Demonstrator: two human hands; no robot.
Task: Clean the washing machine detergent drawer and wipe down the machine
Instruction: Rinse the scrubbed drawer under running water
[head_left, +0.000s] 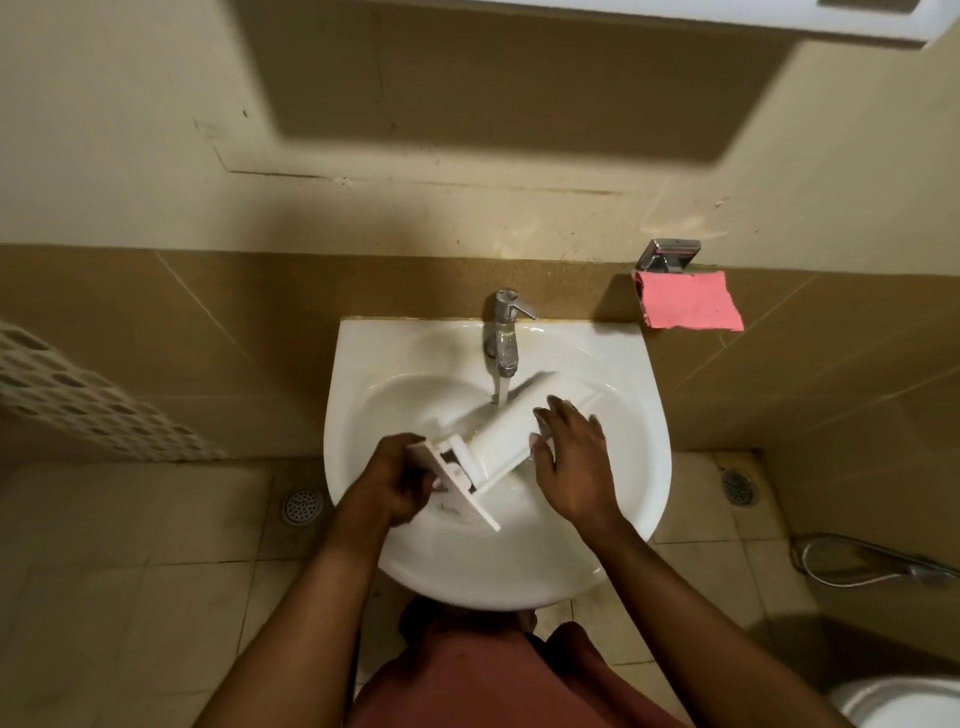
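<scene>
detergent drawer (498, 441) in sink (363, 364) — pink cloth (688, 301), tap (503, 332) above

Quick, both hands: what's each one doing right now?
Left hand: closed, gripping the front panel of the detergent drawer.
Right hand: open, fingers spread, resting on the drawer's body under the running tap.

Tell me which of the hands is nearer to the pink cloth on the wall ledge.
Right. The right hand rests on the white plastic drawer, below-left of the pink cloth; the left hand grips the drawer's front panel, farther left.
</scene>
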